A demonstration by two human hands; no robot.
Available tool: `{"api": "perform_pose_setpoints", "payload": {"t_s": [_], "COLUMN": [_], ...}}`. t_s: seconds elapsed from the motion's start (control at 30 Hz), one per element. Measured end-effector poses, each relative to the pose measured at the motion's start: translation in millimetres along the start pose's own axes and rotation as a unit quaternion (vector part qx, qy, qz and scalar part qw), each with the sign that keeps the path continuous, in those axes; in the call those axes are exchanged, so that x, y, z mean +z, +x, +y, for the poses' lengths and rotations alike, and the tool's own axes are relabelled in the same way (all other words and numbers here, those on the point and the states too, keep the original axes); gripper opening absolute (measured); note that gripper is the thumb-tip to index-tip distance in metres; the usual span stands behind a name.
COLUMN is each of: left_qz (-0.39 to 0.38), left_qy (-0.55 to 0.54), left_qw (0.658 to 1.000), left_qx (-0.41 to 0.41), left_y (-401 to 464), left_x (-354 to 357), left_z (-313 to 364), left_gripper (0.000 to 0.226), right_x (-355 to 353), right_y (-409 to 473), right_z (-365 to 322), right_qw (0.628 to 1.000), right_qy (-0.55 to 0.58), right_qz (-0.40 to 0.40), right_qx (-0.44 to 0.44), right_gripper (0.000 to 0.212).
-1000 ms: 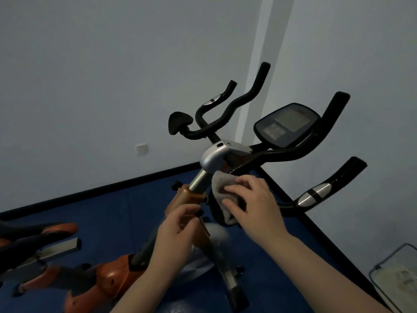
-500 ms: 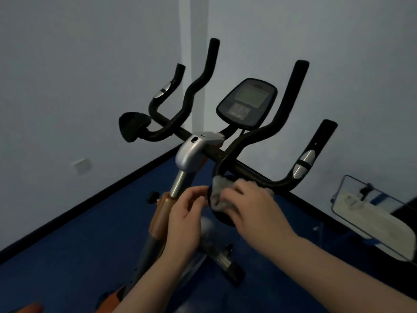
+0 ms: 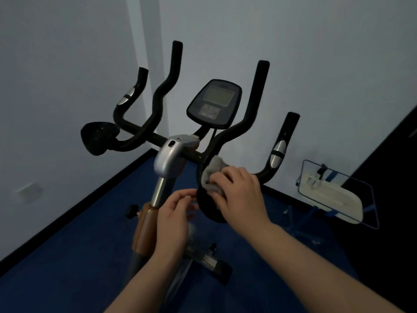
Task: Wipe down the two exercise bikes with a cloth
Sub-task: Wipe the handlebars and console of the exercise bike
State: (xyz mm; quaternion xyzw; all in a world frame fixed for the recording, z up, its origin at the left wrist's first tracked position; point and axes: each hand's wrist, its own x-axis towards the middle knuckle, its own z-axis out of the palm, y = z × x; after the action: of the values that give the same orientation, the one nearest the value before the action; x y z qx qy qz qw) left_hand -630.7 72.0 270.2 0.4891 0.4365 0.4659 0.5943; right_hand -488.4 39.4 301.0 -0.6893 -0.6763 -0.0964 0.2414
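While gripping cloth (image 3: pixel 212 175), right hand (image 3: pixel 239 190) palm-down.

Pale walls (image 3: pixel 293 41) are met by a blue floor (image 3: pixel 67 256) along a black skirting (image 3: pixel 74 222); a wall socket (image 3: pixel 28 190) is seen far left of the grip.

Grey cloth (image 3: pixel 212 175), black handlebars (image 3: pixel 255 105), silver-and-orange stem (image 3: pixel 168 159), blue floor (image 3: pixel 79 256), pale walls (image 3: pixel 316 53).

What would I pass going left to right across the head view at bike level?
wall socket → left elbow pad → silver stem cap → console → right hand with cloth → right silver grip sensor → white tray on the blue stand
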Motion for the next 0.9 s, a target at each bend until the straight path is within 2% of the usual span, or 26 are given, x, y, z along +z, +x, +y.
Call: {"api": "perform_pose_setpoints", "payload": {"t_s": [0.07,0.13,0.17,0.27,0.37,0.43,0.57,0.7,0.8,0.9], "left_qz": [-0.013,-0.029,-0.037,-0.053,-0.051,-0.060,-0.067,-0.053,-0.057,-0.055], "left_qy": [0.000,0.000,0.002,0.014,0.037,0.093,0.214,0.228,0.222,0.219], "left_qw": [1.000,1.000,0.999,0.998,0.997,0.990,0.960,0.954,0.957,0.957], "left_qx": [0.001,0.004,0.008,0.017,0.042,0.085,0.166,0.186,0.178,0.180], "left_y": [2.5,6.1,7.9,15.6,21.7,25.5,29.3,27.9,28.8,27.8], "left_x": [-1.9,-4.4,-5.2,-1.7,8.3,15.1,24.9,26.1,25.1,26.3], "left_z": [-0.1,1.6,1.7,-0.5,-2.9,-4.3,-10.6,-13.8,-15.9,-16.3], "left_gripper": [0.027,0.026,0.025,0.024,0.023,0.020,0.023,0.025,0.025,0.024], "right_x": [4.7,-1.7,-5.7,-7.0,8.3,11.6,11.1,14.9,18.8,18.6], "right_y": [-13.1,-21.5,-19.5,8.5,14.9,-2.0,-18.2,13.1,-17.7,-20.1], "right_z": [1.9,11.8,15.3,11.1,-1.5,2.0,6.4,2.0,-6.0,-4.4], "right_qw": [0.999,0.996,0.997,0.990,0.996,0.993,0.984,0.974,0.971,0.970], "right_qy": [-0.039,-0.033,-0.002,0.122,0.012,-0.025,0.039,0.097,0.098,0.097], "right_qz": [-0.014,-0.038,-0.039,0.033,0.014,0.026,0.050,0.030,0.057,0.038], "right_qx": [-0.033,-0.074,-0.064,0.070,0.093,0.110,0.164,0.204,0.210,0.219], "right_gripper": [0.016,0.018,0.019,0.018,0.020,0.018,0.016,0.016,0.014,0.012]}}
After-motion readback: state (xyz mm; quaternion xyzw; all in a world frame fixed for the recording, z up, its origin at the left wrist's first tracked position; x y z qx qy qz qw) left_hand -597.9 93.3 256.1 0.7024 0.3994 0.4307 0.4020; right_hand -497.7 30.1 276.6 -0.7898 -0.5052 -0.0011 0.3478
